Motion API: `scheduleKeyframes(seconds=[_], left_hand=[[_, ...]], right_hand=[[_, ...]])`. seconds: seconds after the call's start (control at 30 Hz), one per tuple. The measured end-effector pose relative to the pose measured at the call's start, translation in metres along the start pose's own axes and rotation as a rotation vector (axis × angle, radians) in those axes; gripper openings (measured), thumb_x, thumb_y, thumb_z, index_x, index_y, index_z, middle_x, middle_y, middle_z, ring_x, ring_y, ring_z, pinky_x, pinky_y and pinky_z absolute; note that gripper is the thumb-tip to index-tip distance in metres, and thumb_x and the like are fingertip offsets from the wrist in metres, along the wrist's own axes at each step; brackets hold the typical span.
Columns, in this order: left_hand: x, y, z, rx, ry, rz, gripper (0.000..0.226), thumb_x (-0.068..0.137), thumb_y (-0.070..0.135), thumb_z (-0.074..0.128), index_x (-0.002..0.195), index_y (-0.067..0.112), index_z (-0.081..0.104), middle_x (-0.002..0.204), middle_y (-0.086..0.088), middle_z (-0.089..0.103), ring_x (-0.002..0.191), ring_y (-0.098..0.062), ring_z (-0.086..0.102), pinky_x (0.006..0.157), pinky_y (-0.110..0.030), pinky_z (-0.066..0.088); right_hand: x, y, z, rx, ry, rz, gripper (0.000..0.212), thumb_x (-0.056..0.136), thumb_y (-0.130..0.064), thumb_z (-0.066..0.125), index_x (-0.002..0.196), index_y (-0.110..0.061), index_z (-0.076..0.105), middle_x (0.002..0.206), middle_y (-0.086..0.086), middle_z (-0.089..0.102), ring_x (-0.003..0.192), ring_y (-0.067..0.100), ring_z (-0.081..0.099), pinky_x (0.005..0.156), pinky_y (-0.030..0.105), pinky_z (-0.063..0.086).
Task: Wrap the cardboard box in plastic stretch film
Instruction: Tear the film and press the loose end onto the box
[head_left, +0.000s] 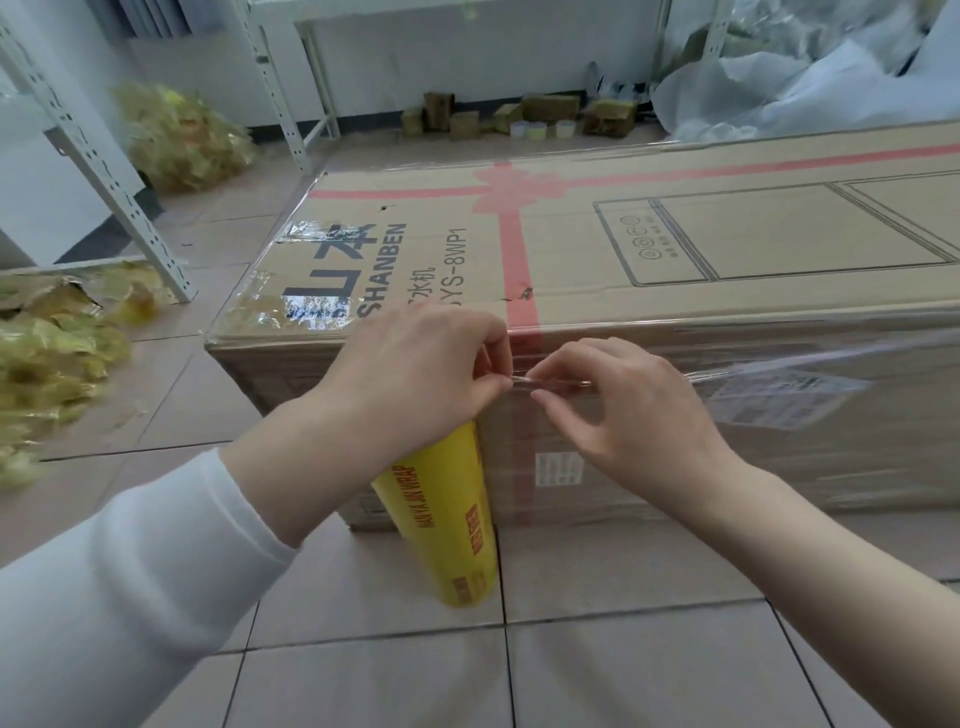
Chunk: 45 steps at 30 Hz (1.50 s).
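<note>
The left hand (415, 374) and right hand (623, 410) each pinched one stretch film strand (551, 383) at the "SHANBEN" cardboard box (675, 249), above the yellow "WRAP" roll (441, 525)

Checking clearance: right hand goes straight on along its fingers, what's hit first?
Probably the left hand, whose fingertips face it across the film both pinch; box side close behind, depth unclear.

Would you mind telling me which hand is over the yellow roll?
The left hand, pinching the film just above the roll; the right hand pinches it further right, against the box, clear of the roll.
</note>
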<state>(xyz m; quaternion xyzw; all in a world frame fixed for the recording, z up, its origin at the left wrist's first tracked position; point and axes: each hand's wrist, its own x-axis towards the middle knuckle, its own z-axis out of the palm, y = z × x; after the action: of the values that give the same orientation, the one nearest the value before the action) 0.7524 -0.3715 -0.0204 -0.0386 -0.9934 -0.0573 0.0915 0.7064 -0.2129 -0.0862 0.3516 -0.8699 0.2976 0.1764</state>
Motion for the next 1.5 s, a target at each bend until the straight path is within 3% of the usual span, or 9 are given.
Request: scheduleKeyframes(seconds=[0.43, 0.6, 0.8, 1.0, 1.13, 1.23, 1.3, 1.37, 1.5], left_hand=[[0.008, 0.001, 0.005, 0.011, -0.048, 0.001, 0.011, 0.084, 0.039, 0.06, 0.076, 0.035, 0.053, 0.08, 0.011, 0.05, 0.087, -0.014, 0.048, 0.076, -0.029, 0.036], [0.01, -0.001, 0.007, -0.053, -0.057, -0.016, 0.01, 0.084, 0.038, 0.061, 0.076, 0.034, 0.057, 0.076, 0.013, 0.051, 0.086, -0.013, 0.044, 0.079, -0.028, 0.032], [0.01, -0.003, 0.006, -0.168, -0.152, -0.025, 0.01, 0.084, 0.036, 0.062, 0.075, 0.033, 0.06, 0.072, 0.018, 0.054, 0.078, -0.006, 0.047, 0.08, -0.027, 0.031], [0.008, -0.013, 0.005, -0.276, -0.187, 0.019, 0.012, 0.083, 0.034, 0.062, 0.071, 0.031, 0.06, 0.068, 0.017, 0.061, 0.069, 0.007, 0.052, 0.062, 0.0, 0.032], [0.004, -0.012, 0.005, -0.228, -0.093, 0.118, 0.006, 0.082, 0.034, 0.063, 0.087, 0.034, 0.059, 0.084, 0.016, 0.059, 0.08, 0.002, 0.047, 0.071, -0.007, 0.031], [-0.001, -0.004, 0.011, 0.171, 0.074, 0.384, 0.038, 0.074, 0.035, 0.069, 0.107, 0.021, 0.057, 0.101, 0.0, 0.062, 0.099, -0.023, 0.052, 0.086, -0.033, 0.038], [-0.006, 0.009, 0.02, 0.397, 0.117, 0.496, 0.029, 0.074, 0.025, 0.066, 0.1, 0.012, 0.06, 0.094, -0.008, 0.065, 0.094, -0.03, 0.057, 0.077, -0.04, 0.044], [-0.007, 0.021, 0.034, 0.628, -0.029, 0.524, 0.015, 0.082, 0.016, 0.051, 0.095, 0.009, 0.057, 0.093, -0.011, 0.062, 0.091, -0.031, 0.057, 0.07, -0.036, 0.039], [0.001, 0.033, 0.066, 0.834, -0.381, 0.434, 0.027, 0.095, 0.01, 0.031, 0.113, 0.008, 0.052, 0.117, -0.012, 0.055, 0.109, -0.031, 0.046, 0.076, -0.036, 0.027]], right_hand=[[0.0, -0.009, 0.022, -0.051, 0.023, 0.092, 0.02, 0.082, -0.034, 0.055, 0.074, -0.019, 0.065, 0.072, -0.005, 0.061, 0.066, 0.019, 0.06, 0.056, 0.023, 0.032], [0.007, -0.011, 0.028, -0.035, -0.166, 0.273, 0.027, 0.096, -0.033, 0.041, 0.074, -0.02, 0.052, 0.077, -0.008, 0.048, 0.076, 0.016, 0.043, 0.063, 0.029, 0.029], [0.01, -0.007, 0.043, -0.007, -0.317, 0.493, 0.035, 0.1, -0.028, 0.031, 0.072, -0.018, 0.051, 0.075, 0.001, 0.054, 0.081, 0.032, 0.055, 0.065, 0.032, 0.037], [-0.037, 0.032, 0.064, 0.006, -0.448, 0.673, 0.038, 0.103, -0.027, 0.029, 0.078, -0.013, 0.055, 0.094, 0.017, 0.066, 0.098, 0.035, 0.061, 0.071, 0.032, 0.036], [-0.056, 0.043, 0.058, 0.003, -0.193, 0.363, 0.03, 0.094, -0.029, 0.041, 0.083, -0.013, 0.064, 0.073, 0.0, 0.058, 0.076, 0.027, 0.06, 0.059, 0.03, 0.034], [-0.059, 0.047, 0.044, -0.059, -0.091, 0.016, 0.038, 0.077, -0.026, 0.044, 0.098, -0.013, 0.073, 0.086, 0.003, 0.061, 0.081, 0.026, 0.056, 0.063, 0.03, 0.04], [-0.061, 0.048, 0.044, -0.03, -0.13, -0.053, 0.046, 0.073, -0.023, 0.044, 0.107, -0.011, 0.072, 0.1, 0.007, 0.065, 0.092, 0.031, 0.057, 0.072, 0.039, 0.046], [-0.065, 0.047, 0.052, -0.061, -0.161, -0.068, 0.054, 0.072, -0.025, 0.043, 0.116, -0.006, 0.067, 0.107, 0.01, 0.066, 0.096, 0.03, 0.057, 0.074, 0.04, 0.049], [-0.08, 0.054, 0.086, -0.252, -0.08, -0.073, 0.047, 0.085, -0.032, 0.047, 0.118, -0.005, 0.066, 0.089, 0.006, 0.068, 0.078, 0.028, 0.059, 0.067, 0.037, 0.037]])
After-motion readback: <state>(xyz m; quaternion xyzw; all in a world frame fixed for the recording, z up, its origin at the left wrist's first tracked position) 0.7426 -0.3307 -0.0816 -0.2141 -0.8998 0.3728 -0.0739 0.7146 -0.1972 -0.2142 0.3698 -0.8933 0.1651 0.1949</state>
